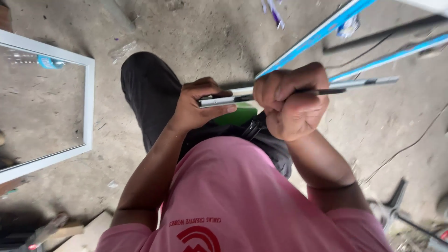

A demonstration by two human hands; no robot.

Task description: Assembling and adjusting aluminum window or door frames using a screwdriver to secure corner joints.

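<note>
— Above the lap, over the concrete floor [196, 37], what did each hand hold?

— The left hand [198, 105] had fingers curled around the near end of a long, thin white metal strip [364, 83]. The right hand [291, 100] was a closed fist around its middle.

— And nearby?

— A white rectangular frame [88, 100] lay at the floor's left edge; blue-taped white bars [322, 30] ran toward the upper right corner.
</note>
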